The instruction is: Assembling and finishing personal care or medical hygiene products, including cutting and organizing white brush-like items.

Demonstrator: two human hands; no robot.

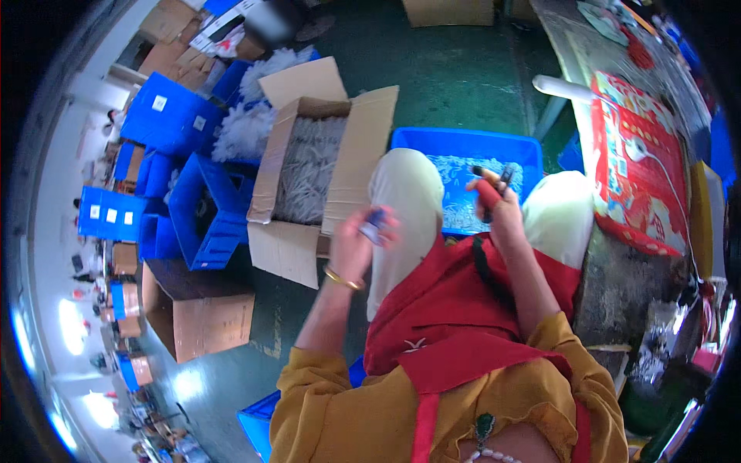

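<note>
Over my left knee, my left hand is closed around a small blue-and-white piece, blurred by motion, so its kind does not show. Above the near part of a blue bin, my right hand grips a small dark hand tool with two end parts standing up apart. Something red shows at the fingers of that hand; whether it belongs to the tool I cannot tell. Many small pale, clear-looking plastic pieces lie in the bin, which stands between and beyond my knees.
An open cardboard box to the left holds many thin whitish pieces. Blue crates and another cardboard box stand farther left. On the right, a worn workbench carries a red printed sack and a white cable.
</note>
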